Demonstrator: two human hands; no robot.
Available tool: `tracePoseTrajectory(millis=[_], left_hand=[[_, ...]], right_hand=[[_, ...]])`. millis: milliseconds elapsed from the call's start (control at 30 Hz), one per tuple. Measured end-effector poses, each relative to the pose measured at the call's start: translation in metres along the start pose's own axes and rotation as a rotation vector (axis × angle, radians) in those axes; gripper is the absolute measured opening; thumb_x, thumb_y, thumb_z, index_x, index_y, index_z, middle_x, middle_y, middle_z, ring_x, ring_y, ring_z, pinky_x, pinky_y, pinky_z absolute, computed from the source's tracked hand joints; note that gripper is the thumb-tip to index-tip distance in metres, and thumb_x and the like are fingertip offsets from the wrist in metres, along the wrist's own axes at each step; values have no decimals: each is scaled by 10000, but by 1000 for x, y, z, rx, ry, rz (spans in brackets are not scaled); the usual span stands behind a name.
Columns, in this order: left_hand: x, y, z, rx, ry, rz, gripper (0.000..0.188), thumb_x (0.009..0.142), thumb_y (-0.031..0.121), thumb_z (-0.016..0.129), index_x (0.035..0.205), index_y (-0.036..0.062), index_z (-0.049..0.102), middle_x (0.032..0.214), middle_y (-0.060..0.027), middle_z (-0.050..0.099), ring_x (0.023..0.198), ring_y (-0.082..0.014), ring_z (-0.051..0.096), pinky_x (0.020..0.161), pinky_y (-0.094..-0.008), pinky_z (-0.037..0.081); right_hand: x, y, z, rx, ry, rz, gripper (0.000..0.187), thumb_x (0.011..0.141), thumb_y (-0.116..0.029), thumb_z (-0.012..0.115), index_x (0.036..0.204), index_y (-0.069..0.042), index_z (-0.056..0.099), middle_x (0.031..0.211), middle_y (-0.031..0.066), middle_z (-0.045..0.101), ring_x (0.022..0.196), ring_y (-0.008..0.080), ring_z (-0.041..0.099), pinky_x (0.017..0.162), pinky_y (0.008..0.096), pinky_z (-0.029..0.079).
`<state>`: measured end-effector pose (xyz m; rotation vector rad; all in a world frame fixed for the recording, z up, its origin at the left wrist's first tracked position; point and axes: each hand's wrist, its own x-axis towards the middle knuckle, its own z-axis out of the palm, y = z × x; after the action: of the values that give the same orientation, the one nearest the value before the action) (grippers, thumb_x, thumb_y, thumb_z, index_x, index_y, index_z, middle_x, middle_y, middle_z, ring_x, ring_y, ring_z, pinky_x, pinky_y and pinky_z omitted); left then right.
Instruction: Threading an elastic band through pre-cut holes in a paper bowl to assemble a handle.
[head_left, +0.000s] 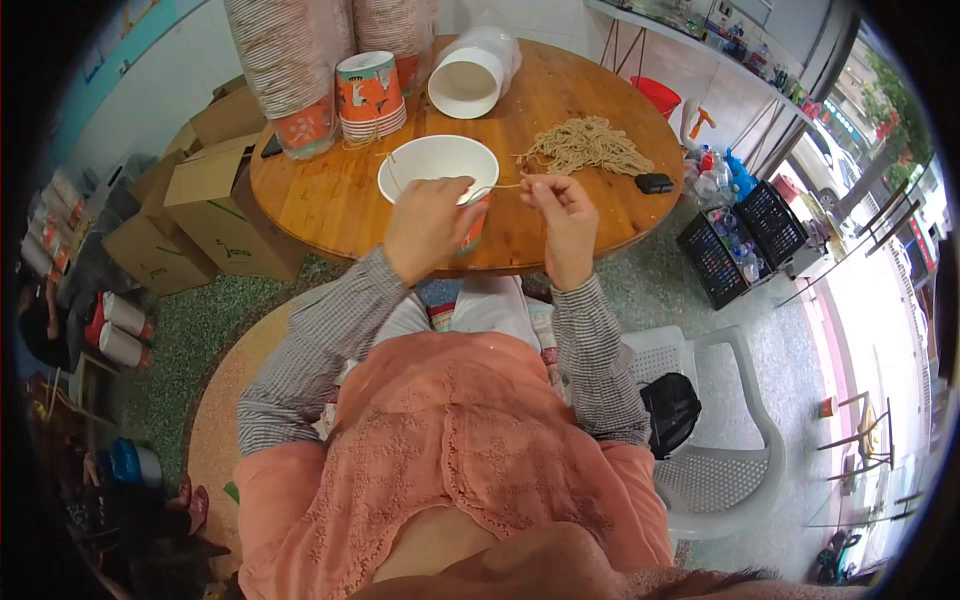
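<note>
A round paper bucket [440, 153], white inside with an orange and green outside, stands at the table's near edge in front of me. My left hand [430, 222] is closed over its near rim, fingers inside and thumb toward the outer side. A thin tan cord [508, 187] stretches from the rim beside my left hand to my right hand [562, 212], whose thumb and forefinger pinch it. Another bit of cord shows at the bucket's left rim. Right of the bucket lies a loose heap of tan cords [590, 147].
Tall stacks of paper buckets [275, 75] and a short orange stack [370, 95] stand on the round wooden table [320, 205]. White nested buckets [468, 85] lie on their side. A small black object [654, 184] sits near the right edge. Cardboard boxes [215, 195] are left, a plastic chair [735, 440] right.
</note>
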<state>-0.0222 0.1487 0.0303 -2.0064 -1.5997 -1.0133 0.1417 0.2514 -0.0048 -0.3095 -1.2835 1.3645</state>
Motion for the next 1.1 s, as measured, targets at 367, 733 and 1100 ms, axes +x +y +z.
tracePoseTrajectory(millis=[367, 733, 1100], left_hand=[[-13, -16, 2, -266, -12, -284, 146, 833, 115, 624, 949, 26, 621, 805, -171, 667, 737, -348, 643, 632, -401, 498], [-24, -15, 4, -244, -219, -252, 212, 872, 156, 550, 1037, 91, 665, 928, -69, 665, 808, -251, 608, 752, -365, 378], [-21, -9, 7, -108, -192, -212, 209, 861, 150, 548, 1023, 97, 668, 902, -76, 660, 753, -276, 592, 725, -373, 373]], right_hand=[[-2, 37, -6, -22, 267, -166, 58, 925, -37, 544, 968, 3, 548, 1107, 112, 596, 981, 147, 565, 888, 274, 458], [-50, 58, 33, -9, 50, 55, 88, 861, -33, 620, 915, 27, 585, 1089, 89, 570, 845, 89, 568, 744, 225, 478], [-48, 67, 29, -77, 89, 76, 102, 857, -52, 619, 891, 37, 582, 1079, 91, 571, 855, 103, 577, 759, 230, 483]])
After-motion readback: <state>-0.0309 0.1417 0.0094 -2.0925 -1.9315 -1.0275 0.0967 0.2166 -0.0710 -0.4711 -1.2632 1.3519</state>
